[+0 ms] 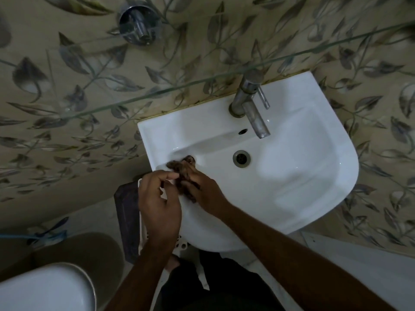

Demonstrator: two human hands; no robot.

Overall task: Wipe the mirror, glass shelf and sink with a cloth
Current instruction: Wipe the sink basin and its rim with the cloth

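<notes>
A white toilet (42, 288) sits nearest, lower left. Over the white sink (292, 176) rim, the left hand (159, 203) pinches one end of the dark cloth (183, 173) with curled fingers; the right hand (202, 189) presses it flat-fingered against the basin. Beyond stand the drain (241, 158), the steel tap (251, 104), the glass shelf (202, 80) and the leaf-patterned wall tiles (67, 142).

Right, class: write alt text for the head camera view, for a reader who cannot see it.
Seen from above, a person's right hand presses a dark brown cloth against the left rim of a white sink, while the left hand pinches the cloth's edge. A steel tap stands at the back of the sink, and a glass shelf crosses the leaf-patterned tile wall above.
</notes>
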